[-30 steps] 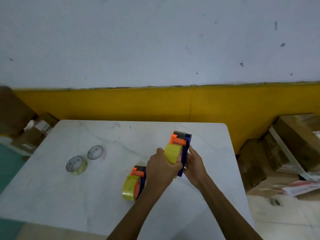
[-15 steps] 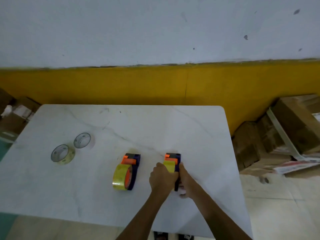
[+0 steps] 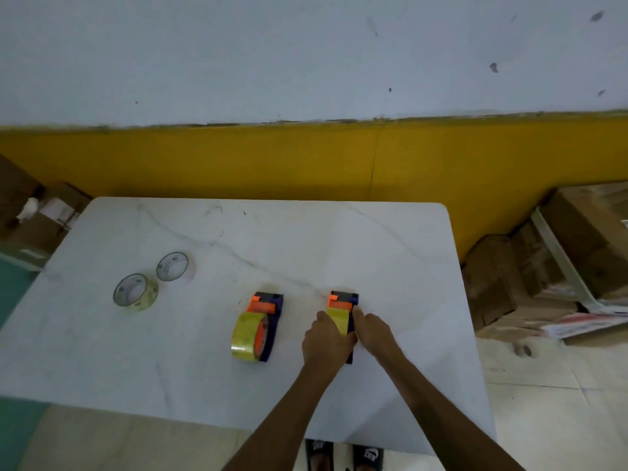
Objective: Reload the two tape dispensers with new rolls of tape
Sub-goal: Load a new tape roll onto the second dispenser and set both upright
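Two blue-and-orange tape dispensers stand on the white marble table (image 3: 390,260). The left dispenser (image 3: 261,321) carries a full yellowish tape roll and nobody touches it. The right dispenser (image 3: 343,309) also holds a yellow roll and rests on the table between my hands. My left hand (image 3: 326,339) wraps its left side over the roll. My right hand (image 3: 372,329) presses its right side, the thumb near the top. Two nearly used-up clear rolls lie flat at the left: one (image 3: 135,292) nearer, one (image 3: 173,266) behind it.
Cardboard boxes (image 3: 557,266) are piled on the floor to the right of the table, and more boxes (image 3: 37,219) sit at the far left. A yellow and white wall runs behind the table. My sandalled feet (image 3: 343,455) show below the near edge.
Both hands have lowered the right dispenser from the air down onto the table, to the right of the other dispenser. The camera has tilted, so the table sits lower in view.
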### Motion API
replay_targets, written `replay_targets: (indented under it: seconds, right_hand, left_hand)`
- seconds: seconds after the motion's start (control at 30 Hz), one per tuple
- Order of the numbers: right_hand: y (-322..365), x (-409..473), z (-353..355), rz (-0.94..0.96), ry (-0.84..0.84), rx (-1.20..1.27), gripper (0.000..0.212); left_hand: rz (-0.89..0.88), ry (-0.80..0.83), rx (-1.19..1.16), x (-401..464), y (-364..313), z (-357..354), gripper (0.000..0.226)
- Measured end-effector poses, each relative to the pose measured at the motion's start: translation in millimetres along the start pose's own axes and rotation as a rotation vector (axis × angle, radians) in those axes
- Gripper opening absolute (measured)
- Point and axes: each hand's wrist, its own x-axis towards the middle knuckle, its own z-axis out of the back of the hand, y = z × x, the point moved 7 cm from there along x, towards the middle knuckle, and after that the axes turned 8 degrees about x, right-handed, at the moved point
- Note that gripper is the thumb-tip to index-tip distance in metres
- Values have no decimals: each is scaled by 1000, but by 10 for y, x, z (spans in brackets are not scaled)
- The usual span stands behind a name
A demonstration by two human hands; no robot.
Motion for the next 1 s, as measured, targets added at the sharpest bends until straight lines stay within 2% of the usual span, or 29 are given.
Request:
replay_targets:
  seconds: [0.13,0.27,0.33,0.6,0.67,0.77,0.9,1.0]
  right_hand:
    - [160,-108,120,34,-19,-102,68]
    - [539,-147,322,124,-54,-210,60]
    - [795,-191,467,153,-107,-252,64]
    - [1876,-580,797,409,-165,-371,63]
    - [2051,-680,818,470,-156,-392,59]
    - [2281,-864,826,581,-148,-413,40]
    - [2449,-1021,800,626,-157,-472,45]
    - [2484,-1096,697,655,-151,-486,40]
  left_hand:
    - [-67,-34,-7,-30,-66,256,75]
    - [-150,-99,10,38,-229,755,68]
    - [-180,-150,68,88,-305,1100,65]
    - [-196,-261,123,153,-286,2124,52]
    - [-215,-267,152,99,-276,2277,53]
    - [-259,-313,163,1,-304,2562,46]
    - [-259,-335,225,-52,-229,2860,48]
    - [-274,-338,227,-21,-80,2941,45]
